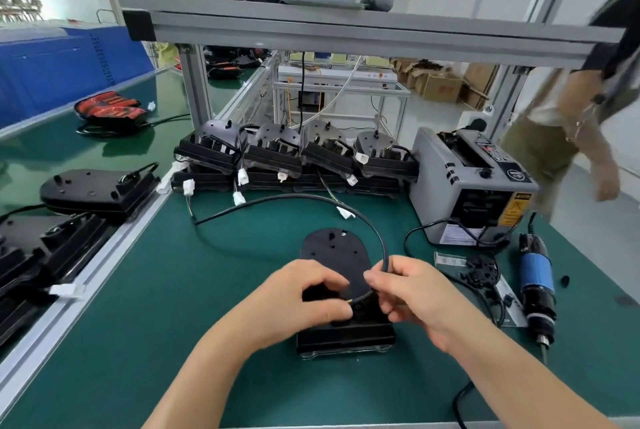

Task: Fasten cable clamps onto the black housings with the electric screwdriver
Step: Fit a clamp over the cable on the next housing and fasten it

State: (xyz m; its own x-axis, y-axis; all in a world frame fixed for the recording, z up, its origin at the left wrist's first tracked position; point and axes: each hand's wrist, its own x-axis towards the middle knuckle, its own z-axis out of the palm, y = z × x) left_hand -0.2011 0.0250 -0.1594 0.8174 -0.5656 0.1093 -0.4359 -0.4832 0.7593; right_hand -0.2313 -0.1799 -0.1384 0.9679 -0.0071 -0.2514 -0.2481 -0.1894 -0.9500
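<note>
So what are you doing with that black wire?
A person is working on a black housing on the green mat. The right hand pinches the black cable where it meets the housing, and the left hand grips the housing beside it. The electric screwdriver lies untouched to the right. More housings are stacked at the back.

Over the black housing [332, 248], left hand [298, 297] and right hand [412, 290] pinch a cable [383, 246] — electric screwdriver [538, 272] nearby.
</note>
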